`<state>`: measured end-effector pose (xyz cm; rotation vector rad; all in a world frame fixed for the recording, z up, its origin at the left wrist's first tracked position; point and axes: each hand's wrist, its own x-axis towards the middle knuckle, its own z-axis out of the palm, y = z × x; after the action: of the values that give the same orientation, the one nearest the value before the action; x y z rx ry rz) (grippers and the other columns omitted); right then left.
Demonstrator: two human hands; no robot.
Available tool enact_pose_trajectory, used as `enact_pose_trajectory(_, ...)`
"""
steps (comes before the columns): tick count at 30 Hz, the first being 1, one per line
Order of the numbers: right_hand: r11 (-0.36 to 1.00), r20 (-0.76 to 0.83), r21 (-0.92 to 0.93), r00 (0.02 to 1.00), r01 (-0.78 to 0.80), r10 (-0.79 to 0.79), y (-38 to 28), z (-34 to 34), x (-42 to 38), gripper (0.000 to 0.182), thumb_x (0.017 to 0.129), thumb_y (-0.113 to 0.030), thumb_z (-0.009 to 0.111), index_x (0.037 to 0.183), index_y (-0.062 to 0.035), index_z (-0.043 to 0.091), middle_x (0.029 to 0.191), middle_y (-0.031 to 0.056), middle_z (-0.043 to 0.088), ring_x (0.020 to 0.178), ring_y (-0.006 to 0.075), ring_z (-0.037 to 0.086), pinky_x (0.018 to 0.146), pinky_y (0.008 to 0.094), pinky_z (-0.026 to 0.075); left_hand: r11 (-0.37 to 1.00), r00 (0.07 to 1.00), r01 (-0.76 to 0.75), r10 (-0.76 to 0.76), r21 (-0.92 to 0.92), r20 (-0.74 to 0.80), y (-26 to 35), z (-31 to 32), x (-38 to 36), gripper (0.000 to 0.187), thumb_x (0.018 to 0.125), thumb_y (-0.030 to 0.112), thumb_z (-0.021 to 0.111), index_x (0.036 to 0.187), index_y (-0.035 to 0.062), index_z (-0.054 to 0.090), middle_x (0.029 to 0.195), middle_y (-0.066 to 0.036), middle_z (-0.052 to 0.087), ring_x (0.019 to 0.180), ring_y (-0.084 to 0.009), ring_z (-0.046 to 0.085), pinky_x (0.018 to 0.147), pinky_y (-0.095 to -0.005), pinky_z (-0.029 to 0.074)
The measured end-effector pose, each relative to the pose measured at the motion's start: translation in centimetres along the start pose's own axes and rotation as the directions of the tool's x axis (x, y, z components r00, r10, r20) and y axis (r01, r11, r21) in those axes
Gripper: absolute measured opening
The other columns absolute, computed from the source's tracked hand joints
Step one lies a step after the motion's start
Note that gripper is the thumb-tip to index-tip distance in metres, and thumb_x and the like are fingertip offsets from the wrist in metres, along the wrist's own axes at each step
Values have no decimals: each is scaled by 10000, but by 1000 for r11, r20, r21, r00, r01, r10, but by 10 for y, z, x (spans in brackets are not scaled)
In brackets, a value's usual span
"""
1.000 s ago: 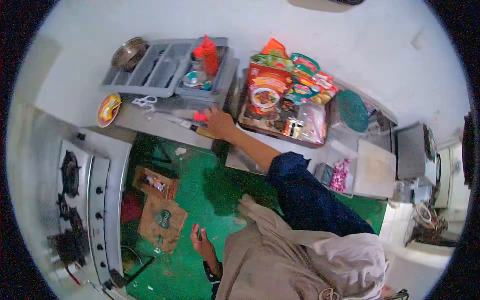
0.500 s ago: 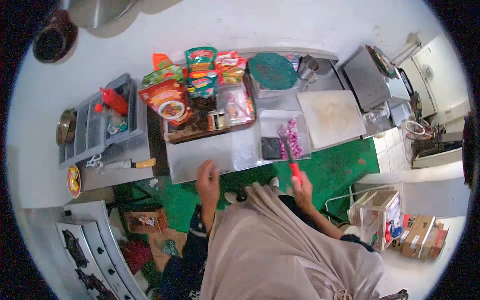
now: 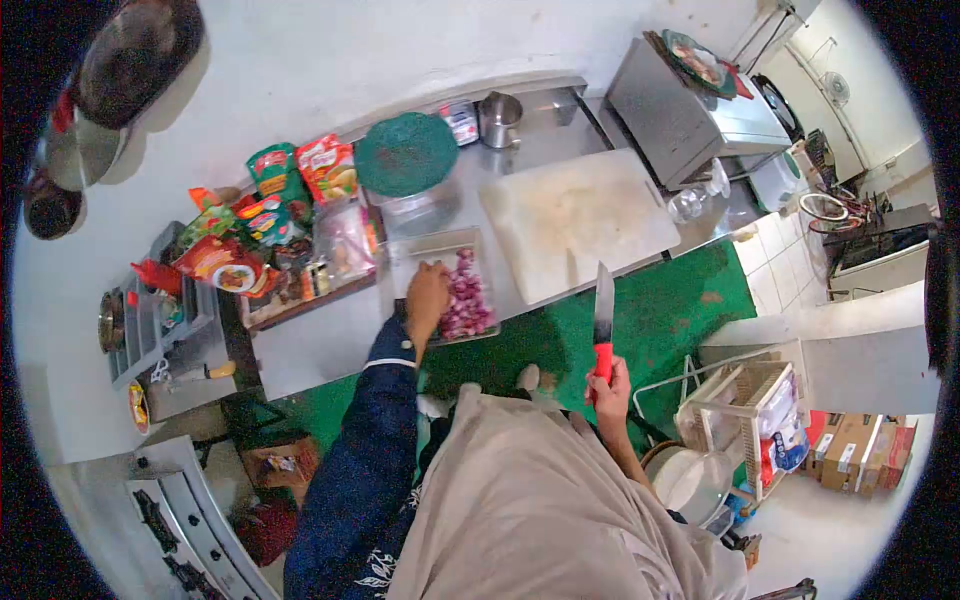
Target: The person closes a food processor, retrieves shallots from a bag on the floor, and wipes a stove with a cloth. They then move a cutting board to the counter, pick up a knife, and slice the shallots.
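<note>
Has brought the left hand (image 3: 427, 297) up from the counter's front edge into the clear container (image 3: 432, 243), and swung the knife (image 3: 604, 315) out from over the pink-purple chopped pieces (image 3: 467, 300) to about 3 o'clock of them. Has also turned the view, so that the container now lies a little toward 9 o'clock of centre. Leaves the pieces uncovered by the blade and within reach of the left fingers, to judge by how close they sit.

Grips the knife by its red handle in the closed right hand (image 3: 610, 390), blade toward 12 o'clock, just off the counter (image 3: 320, 350). Bends the left fingers beside the pieces; cannot tell whether anything is pinched in them.

Shows the pieces heaped along the container's 3 o'clock side. Has the cutting board (image 3: 580, 220) at 2 o'clock of the container, a green round lid (image 3: 405, 155) at 12 and a metal jug (image 3: 499, 118) at 1. Toward 10 o'clock, holds food packets (image 3: 325, 168) and a clear bag (image 3: 345, 240) crowded in and about a brown tray (image 3: 290, 316). Farther out, near 9, has a red bottle (image 3: 157, 277) by a grey divided tray (image 3: 150, 342).
</note>
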<state>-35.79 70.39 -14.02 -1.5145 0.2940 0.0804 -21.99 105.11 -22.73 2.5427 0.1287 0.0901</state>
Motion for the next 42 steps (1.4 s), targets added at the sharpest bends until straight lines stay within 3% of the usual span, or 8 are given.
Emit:
enact_pose_trajectory(8,975,26,129,983,-183,181,-36,-65,83,144,907,-100,543,1035,-65,488,718,21,539,480,96,495,427,233,425,984,908,128,-167,-124,-383,57,-31,-1,153,849,99,550,951,35,644,932,-185,626,827,-341,624,754,-440,495)
enact_pose_trajectory(13,980,52,42,980,-194,192,-43,-48,124,166,907,-113,539,1051,-72,466,727,36,552,491,100,506,423,237,420,895,958,-40,-92,-443,-271,147,35,18,129,825,94,624,927,26,664,883,-130,645,797,-258,636,741,-333,507)
enact_pose_trajectory(18,945,108,39,941,-325,319,-57,-20,138,406,960,-199,500,1336,-117,368,727,41,555,471,96,478,404,239,394,762,977,203,-200,-615,75,181,115,49,154,809,110,677,940,30,666,906,-85,670,827,-200,650,751,-314,503)
enact_pose_trajectory(25,951,170,-224,952,-215,256,-28,-12,148,534,953,-138,486,1443,-125,273,751,57,563,520,75,525,434,246,445,926,957,-30,-82,-376,-277,178,147,69,188,813,218,704,903,57,668,864,-90,650,777,-237,615,713,-342,493)
enact_pose_trajectory(26,894,163,-366,929,-256,333,-36,-8,153,540,959,-148,480,1453,-133,265,845,121,591,609,180,592,526,310,499,963,942,-66,-26,-261,-334,181,144,67,192,810,225,707,896,58,667,858,-93,643,784,-245,607,711,-348,489)
enact_pose_trajectory(29,753,273,-542,926,373,-262,-2,-7,169,538,958,-141,469,1456,-158,267,976,196,581,742,350,609,658,406,519,978,943,15,-83,-206,-321,195,137,68,163,821,205,688,875,53,667,853,-87,620,851,-271,568,776,-378,458)
enact_pose_trajectory(33,649,384,-731,913,208,140,3,-8,184,550,965,-161,425,1471,-200,215,1055,224,539,841,446,578,716,501,491,947,933,128,-215,-294,-289,198,141,68,120,825,156,679,846,39,662,832,-88,601,831,-273,560,769,-378,452)
enact_pose_trajectory(42,565,537,-739,828,368,164,6,-18,195,772,827,-55,503,1495,-219,152,987,187,535,674,385,608,550,467,530,942,899,202,-287,-269,-331,206,148,71,67,797,55,676,843,18,643,828,-102,590,762,-259,581,678,-345,465)
